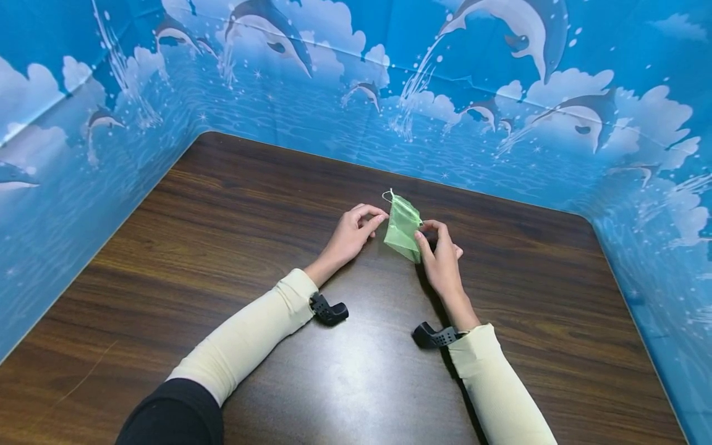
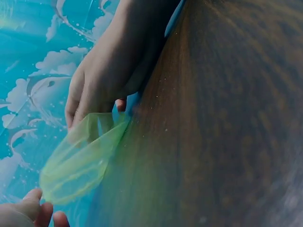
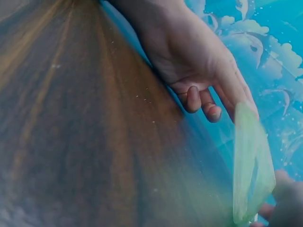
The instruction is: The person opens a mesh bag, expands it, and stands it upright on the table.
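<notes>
A small pale-green sheer drawstring pouch (image 1: pixel 403 227) is held up between the two hands, tilted, with a white cord loop (image 1: pixel 387 194) sticking up at its top corner. My left hand (image 1: pixel 353 232) pinches at the pouch's left edge with thumb and forefinger. On the opposite side, my right hand (image 1: pixel 442 256) pinches the right edge between thumb and forefinger. In the left wrist view the thin fabric (image 2: pixel 78 163) stretches from the left fingers towards the right fingertips. The right wrist view shows the pouch (image 3: pixel 251 165) below the right forefinger, its other fingers loosely bent.
A dark wood-grain table (image 1: pixel 233 210) lies under both arms. Around its far and side edges hangs a blue curtain (image 1: pixel 311 117) printed with dolphins and clouds. Black wrist cameras (image 1: pixel 329 310) are strapped over the pale sleeves.
</notes>
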The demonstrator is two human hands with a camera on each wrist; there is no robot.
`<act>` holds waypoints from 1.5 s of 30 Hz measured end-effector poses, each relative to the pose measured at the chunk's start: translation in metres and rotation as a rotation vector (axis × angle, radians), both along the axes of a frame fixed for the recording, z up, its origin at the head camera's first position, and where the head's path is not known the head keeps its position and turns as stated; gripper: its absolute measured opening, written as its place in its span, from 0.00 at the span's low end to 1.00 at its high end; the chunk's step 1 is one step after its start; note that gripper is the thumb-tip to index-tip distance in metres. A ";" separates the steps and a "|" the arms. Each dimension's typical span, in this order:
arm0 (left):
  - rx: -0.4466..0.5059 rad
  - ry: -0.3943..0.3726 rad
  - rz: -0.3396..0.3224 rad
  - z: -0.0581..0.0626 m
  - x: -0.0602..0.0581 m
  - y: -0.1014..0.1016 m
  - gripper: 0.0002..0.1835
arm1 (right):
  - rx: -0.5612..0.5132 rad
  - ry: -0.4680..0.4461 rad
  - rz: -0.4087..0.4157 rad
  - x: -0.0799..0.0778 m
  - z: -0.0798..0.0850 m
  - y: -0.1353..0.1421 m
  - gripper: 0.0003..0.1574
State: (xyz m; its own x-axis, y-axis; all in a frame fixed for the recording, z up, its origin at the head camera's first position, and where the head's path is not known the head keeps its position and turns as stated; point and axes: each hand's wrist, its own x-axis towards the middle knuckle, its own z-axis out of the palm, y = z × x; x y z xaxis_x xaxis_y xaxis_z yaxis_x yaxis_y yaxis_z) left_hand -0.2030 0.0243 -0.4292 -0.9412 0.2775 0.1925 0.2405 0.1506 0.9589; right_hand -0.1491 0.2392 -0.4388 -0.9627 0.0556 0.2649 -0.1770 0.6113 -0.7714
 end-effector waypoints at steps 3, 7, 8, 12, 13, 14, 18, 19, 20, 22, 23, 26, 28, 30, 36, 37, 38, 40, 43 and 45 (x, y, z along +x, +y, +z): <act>-0.004 -0.043 -0.020 0.001 0.000 0.000 0.15 | -0.004 -0.010 0.043 0.000 0.001 0.001 0.29; -0.075 -0.060 -0.068 0.003 0.003 -0.001 0.17 | 0.068 -0.029 0.103 0.000 0.001 0.003 0.33; -0.096 -0.042 -0.084 0.003 0.003 -0.001 0.18 | 0.094 -0.028 0.117 0.000 0.001 0.004 0.34; -0.192 0.107 -0.159 0.002 0.004 0.000 0.24 | 0.168 0.039 0.190 -0.001 -0.003 0.005 0.33; -0.225 0.149 -0.182 0.001 0.005 0.001 0.26 | 0.171 0.066 0.202 -0.001 -0.004 0.006 0.30; -0.263 0.193 -0.200 0.000 0.005 0.001 0.28 | 0.172 0.096 0.211 -0.001 -0.005 0.006 0.26; -0.426 0.343 -0.203 -0.001 0.006 0.003 0.26 | 0.146 0.220 0.209 0.000 -0.004 0.004 0.11; -0.465 0.376 -0.182 -0.001 0.006 0.003 0.24 | 0.147 0.243 0.205 0.001 -0.003 0.003 0.10; -0.504 0.410 -0.163 -0.001 0.007 0.003 0.22 | 0.152 0.270 0.203 0.002 -0.003 0.002 0.09; -0.582 0.479 -0.121 -0.001 0.008 0.004 0.20 | 0.160 0.317 0.199 0.003 -0.002 0.001 0.10; -0.616 0.511 -0.100 -0.001 0.008 0.004 0.19 | 0.162 0.337 0.197 0.003 -0.001 0.001 0.11; -0.723 0.609 -0.050 0.000 0.011 0.004 0.21 | 0.167 0.394 0.190 0.004 -0.001 0.000 0.12; -0.779 0.658 -0.009 0.001 0.013 0.005 0.23 | 0.166 0.424 0.185 0.004 0.000 0.000 0.12; -0.839 0.686 0.034 0.002 0.014 0.005 0.25 | 0.170 0.452 0.182 0.004 0.000 0.000 0.12; -0.969 0.696 0.156 0.005 0.016 0.006 0.26 | 0.181 0.490 0.184 0.003 0.003 -0.003 0.13; -0.972 0.706 0.175 0.005 0.016 0.006 0.25 | 0.184 0.492 0.184 0.004 0.004 -0.004 0.13; -0.970 0.715 0.190 0.006 0.017 0.007 0.23 | 0.188 0.495 0.184 0.004 0.005 -0.005 0.13; -0.958 0.744 0.215 0.007 0.017 0.008 0.21 | 0.209 0.506 0.185 0.004 0.007 -0.006 0.13; -0.899 0.772 0.230 0.008 0.016 0.008 0.18 | 0.264 0.522 0.175 0.003 0.009 -0.009 0.12; -0.857 0.780 0.221 0.009 0.016 0.008 0.17 | 0.311 0.525 0.151 0.003 0.011 -0.011 0.11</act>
State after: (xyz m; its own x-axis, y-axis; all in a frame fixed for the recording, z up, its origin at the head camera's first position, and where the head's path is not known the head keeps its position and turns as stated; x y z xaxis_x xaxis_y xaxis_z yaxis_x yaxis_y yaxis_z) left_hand -0.1868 0.0325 -0.4200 -0.6950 0.4418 0.5672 0.6050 0.7856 0.1294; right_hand -0.1463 0.2282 -0.4283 -0.6911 -0.2271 0.6861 -0.5859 0.7318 -0.3480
